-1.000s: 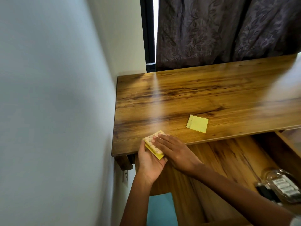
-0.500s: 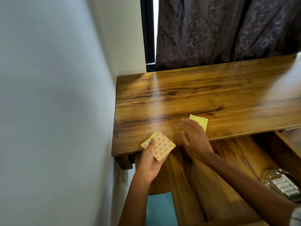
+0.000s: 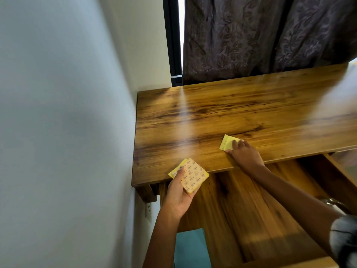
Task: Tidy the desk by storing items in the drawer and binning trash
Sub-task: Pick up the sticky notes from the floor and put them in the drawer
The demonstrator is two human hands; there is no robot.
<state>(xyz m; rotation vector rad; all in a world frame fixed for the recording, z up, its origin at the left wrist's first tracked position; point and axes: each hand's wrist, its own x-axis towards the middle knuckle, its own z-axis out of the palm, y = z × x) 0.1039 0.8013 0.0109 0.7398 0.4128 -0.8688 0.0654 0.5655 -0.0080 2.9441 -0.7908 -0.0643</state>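
Head view, sole camera.

Item 1: sticky-note pad [image 3: 190, 176], yellow, printed backing sheet facing up. Location: in the left hand [image 3: 178, 196], at the near-left edge of the desk [image 3: 222, 113], partly over the open drawer [image 3: 251, 209]. Grip: thumb laid across the top face, fingers curled beneath, pinching the pad between them. Handling, as judged: light, a thin block of paper, stiff enough to lift flat by one edge; loose top sheets may fan or peel.

Item 2: loose yellow note [image 3: 228, 142], single sheet or very thin stack, lying flat on the desk near its front edge, just above the drawer opening. Right hand [image 3: 244, 155] rests on it, fingertips [image 3: 235, 144] pressing its right part, fingers mostly straight; whether any finger is hooked under an edge cannot be told. Handling, as judged: nearly weightless, limp, hard to lift off smooth wood from above; best slid to the desk edge, or a corner raised, then pinched. Creases easily; not fragile otherwise.

Item 3: drawer, pulled out below the desk front, wooden floor showing. A shiny object [image 3: 334, 203] at its right side, largely hidden by the right forearm; unidentified.
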